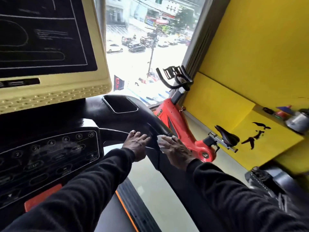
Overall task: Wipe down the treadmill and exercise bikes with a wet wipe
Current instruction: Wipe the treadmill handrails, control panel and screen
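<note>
Head view, looking down along two black knit sleeves toward a treadmill [127, 114] console of glossy black plastic. Right hand [177, 148] laid flat, fingers straight, pressing a crumpled white wet wipe [161, 139] onto the smooth, curved black handrail [160, 126] at the console's right side; wipe bunched under the fingertips, its damp folds showing at the left edge of the hand. Left hand [137, 144] just beside it, fingers straight and spread, resting on the same rail with nothing held. Hands near each other, not touching.

At left, a rounded control panel [50, 151] with a thin white outline, numbered round buttons along its upper arc and oval keys below, the surface smudged and shiny; an orange-red rectangular patch [43, 196] under it. Above, a cream plastic screen housing [55, 96] with a perforated lower lip, framing a dark flat display [41, 34] with white line drawings. A shallow rectangular tray [120, 103] with a pale rim sunk into the console top. Lower down, the ribbed black side strip with an orange edge [125, 203].

Beyond the rail, a red exercise bike [184, 131] with a moulded angular frame, curved black handlebars [175, 77] and a narrow padded black saddle [226, 135] on a metal rail, standing beside a matte yellow wall [250, 47]. A yellow shelf [267, 121] at right carrying small blurred objects. Large window [142, 47] behind, very bright, showing a street with parked cars.
</note>
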A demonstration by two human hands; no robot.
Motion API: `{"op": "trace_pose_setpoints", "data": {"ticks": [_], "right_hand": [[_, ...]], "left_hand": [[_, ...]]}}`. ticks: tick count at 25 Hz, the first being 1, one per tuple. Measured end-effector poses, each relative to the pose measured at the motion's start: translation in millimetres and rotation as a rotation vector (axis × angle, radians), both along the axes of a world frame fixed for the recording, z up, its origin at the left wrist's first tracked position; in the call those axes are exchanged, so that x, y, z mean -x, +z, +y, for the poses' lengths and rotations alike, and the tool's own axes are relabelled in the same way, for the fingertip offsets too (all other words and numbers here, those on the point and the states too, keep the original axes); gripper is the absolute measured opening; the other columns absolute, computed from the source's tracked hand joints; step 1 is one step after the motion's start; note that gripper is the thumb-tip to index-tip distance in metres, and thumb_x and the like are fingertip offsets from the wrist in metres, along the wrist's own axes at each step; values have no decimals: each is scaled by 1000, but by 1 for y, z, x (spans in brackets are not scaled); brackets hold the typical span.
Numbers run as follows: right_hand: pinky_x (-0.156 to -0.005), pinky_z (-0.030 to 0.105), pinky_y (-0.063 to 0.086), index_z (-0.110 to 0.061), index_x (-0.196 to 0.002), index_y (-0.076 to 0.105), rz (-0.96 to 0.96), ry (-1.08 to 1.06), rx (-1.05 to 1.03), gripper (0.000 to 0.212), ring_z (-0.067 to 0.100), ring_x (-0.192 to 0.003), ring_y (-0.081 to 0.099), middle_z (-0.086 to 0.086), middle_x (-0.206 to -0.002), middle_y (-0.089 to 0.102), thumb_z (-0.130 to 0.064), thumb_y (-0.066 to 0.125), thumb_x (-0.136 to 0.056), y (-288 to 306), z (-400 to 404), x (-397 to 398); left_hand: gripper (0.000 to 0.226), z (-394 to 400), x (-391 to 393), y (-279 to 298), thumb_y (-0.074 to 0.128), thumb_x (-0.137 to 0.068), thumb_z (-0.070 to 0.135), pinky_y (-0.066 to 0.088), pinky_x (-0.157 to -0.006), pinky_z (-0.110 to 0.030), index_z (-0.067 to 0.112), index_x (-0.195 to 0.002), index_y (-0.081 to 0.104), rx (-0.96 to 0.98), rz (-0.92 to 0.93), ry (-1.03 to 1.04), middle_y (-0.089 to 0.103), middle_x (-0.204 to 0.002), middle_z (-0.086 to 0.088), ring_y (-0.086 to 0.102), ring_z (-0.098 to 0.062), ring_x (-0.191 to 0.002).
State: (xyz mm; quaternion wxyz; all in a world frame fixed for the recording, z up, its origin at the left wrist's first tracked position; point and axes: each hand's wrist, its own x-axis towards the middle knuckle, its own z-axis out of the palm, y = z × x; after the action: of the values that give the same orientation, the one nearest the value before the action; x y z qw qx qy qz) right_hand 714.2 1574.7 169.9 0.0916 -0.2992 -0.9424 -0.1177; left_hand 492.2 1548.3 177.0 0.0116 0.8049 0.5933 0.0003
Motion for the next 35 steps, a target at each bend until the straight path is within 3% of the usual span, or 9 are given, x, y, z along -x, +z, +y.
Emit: {"op": "trace_pose_setpoints", "data": {"ticks": [4,9,12,14,19,23,27,31,35], "right_hand": [[-92,39,48,-16,-113,64,131,-86,25,23,21,-118,55,-4,-126,57,-15,45,-99,-14,-22,-17],[-94,40,40,-15,-123,62,43,-322,-85,42,25,-121,49,0,-135,55,-13,41,-87,-9,-28,14],[-80,38,43,-16,-98,70,143,-353,-158,31,25,-99,55,0,-111,63,-12,42,-86,-21,-52,10],[-75,37,48,-18,-85,71,355,-452,-168,21,22,-88,54,-2,-96,64,-9,52,-85,-31,-70,14],[-74,34,45,-11,-77,59,1231,-847,190,6,18,-80,49,2,-81,52,-6,56,-80,-72,-98,60],[-64,20,43,-15,-73,52,1879,-1142,490,22,12,-71,53,4,-75,59,-21,73,-80,-76,-99,96],[-71,32,52,-22,-67,58,2331,-1208,548,28,11,-69,60,-1,-69,64,-30,84,-69,-72,-75,112],[-71,32,52,-20,-70,61,2426,-1270,342,19,10,-69,62,-1,-72,67,-22,79,-76,-73,-49,126],[-74,27,53,-21,-77,69,2362,-1249,187,8,9,-76,66,0,-82,70,-20,76,-80,-67,-33,143]], "left_hand": [[65,4,5,-4,47,-92,38,13,-117,-40,23,-152,28,-29,17,-85,40,-148,4,35,-24,-135],[67,9,9,-4,46,-93,40,21,-110,-41,21,-154,23,-20,52,-143,37,-151,4,37,-25,-132],[66,7,9,-3,43,-97,41,24,-108,-42,24,-155,19,-19,85,-167,31,-157,7,37,-25,-132],[64,12,7,0,41,-98,47,26,-106,-42,26,-155,19,-9,88,-158,31,-156,9,37,-24,-132],[58,24,2,1,47,-97,51,34,-99,-41,26,-148,35,15,62,-158,44,-146,8,44,-24,-127],[32,32,-3,2,60,-91,41,47,-84,-43,21,-115,56,-34,-49,-217,58,-117,-1,57,-32,-107],[29,43,-13,0,65,-88,40,48,-81,-44,17,-105,57,-8,-138,-226,59,-109,-4,58,-32,-102],[26,48,-17,-3,72,-82,28,44,-81,-44,16,-96,54,-94,-283,-314,55,-103,-8,50,-34,-98],[68,50,-12,-9,70,-82,25,22,-113,-60,22,-144,41,-161,-226,-488,35,-145,-9,24,-30,-140]]}}
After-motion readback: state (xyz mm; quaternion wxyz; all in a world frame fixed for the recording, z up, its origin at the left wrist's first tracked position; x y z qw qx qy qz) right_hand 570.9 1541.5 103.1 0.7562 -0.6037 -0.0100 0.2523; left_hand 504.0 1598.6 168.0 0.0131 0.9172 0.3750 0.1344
